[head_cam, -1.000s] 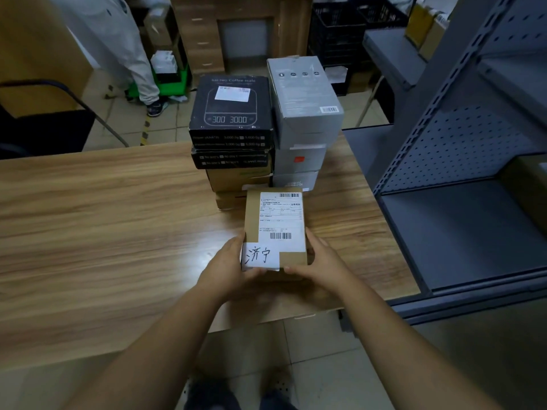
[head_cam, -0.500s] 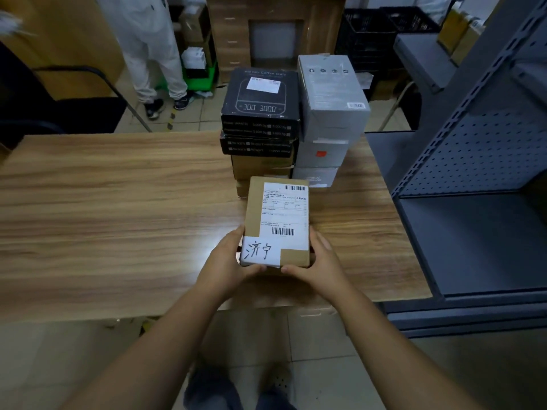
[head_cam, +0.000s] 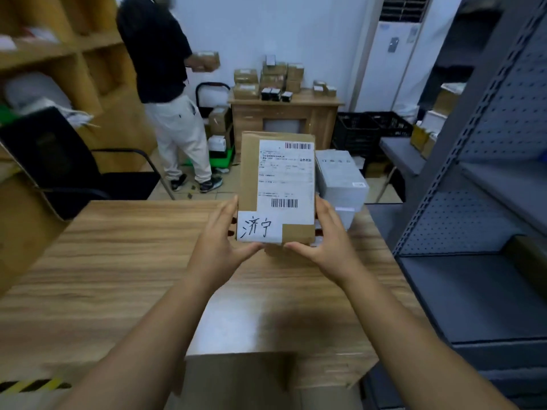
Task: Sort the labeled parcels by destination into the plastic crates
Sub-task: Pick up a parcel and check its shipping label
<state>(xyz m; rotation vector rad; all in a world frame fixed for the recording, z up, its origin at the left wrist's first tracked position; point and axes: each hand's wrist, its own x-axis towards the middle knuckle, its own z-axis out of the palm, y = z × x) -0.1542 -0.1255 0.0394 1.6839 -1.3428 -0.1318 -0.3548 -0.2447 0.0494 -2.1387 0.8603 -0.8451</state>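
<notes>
A brown cardboard parcel [head_cam: 251, 173] with a printed shipping label and a handwritten white tag is lifted above the wooden table [head_cam: 118, 261], its face tilted toward me. My left hand [head_cam: 220, 247] grips its lower left edge, thumb under the bottom. My right hand [head_cam: 328, 247] grips the lower right edge the same way. Behind the parcel a grey box [head_cam: 340, 176] of the parcel stack shows; the rest of the stack is hidden. Black plastic crates [head_cam: 370, 128] stand on the floor at the back right.
A grey metal shelving unit [head_cam: 488, 202] stands close on the right. A black chair [head_cam: 59, 161] sits at the table's far left corner. Another person [head_cam: 168, 93] stands beyond it holding a box. A wooden cabinet [head_cam: 284, 116] stacked with boxes is against the back wall.
Both hands have raised the parcel off the table and tilted it up. The view has lifted, so the back of the room and the standing person now show.
</notes>
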